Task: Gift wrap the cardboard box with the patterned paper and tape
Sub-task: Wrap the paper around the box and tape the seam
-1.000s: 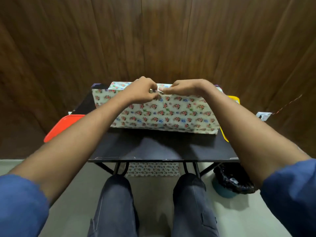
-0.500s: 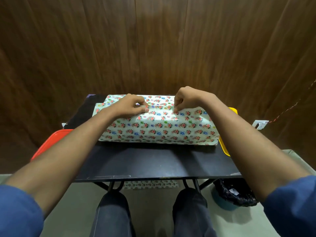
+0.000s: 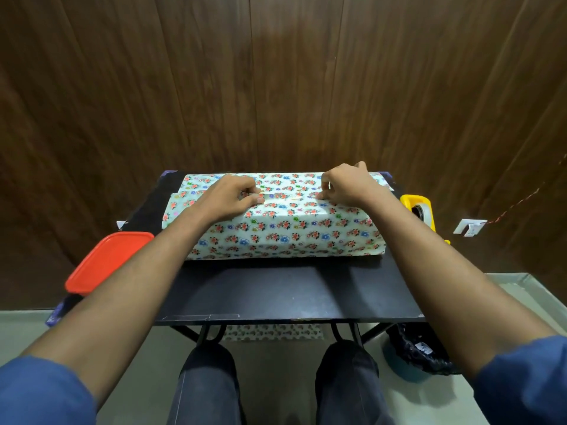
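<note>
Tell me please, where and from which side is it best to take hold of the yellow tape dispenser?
Probably grip the yellow tape dispenser by its upper yellow body, with the right hand coming from above. It stands at the table's right edge, right of the wrapped box; its lower part is hidden behind the forearm.

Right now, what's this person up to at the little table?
A person is gift wrapping a box on a small black table. The floral patterned paper already covers the box's top and front. Both hands sit on top at the seam: the left hand and right hand press down what looks like a strip of tape there. A yellow tape dispenser sits at the right edge and a red lid at the left.
</note>
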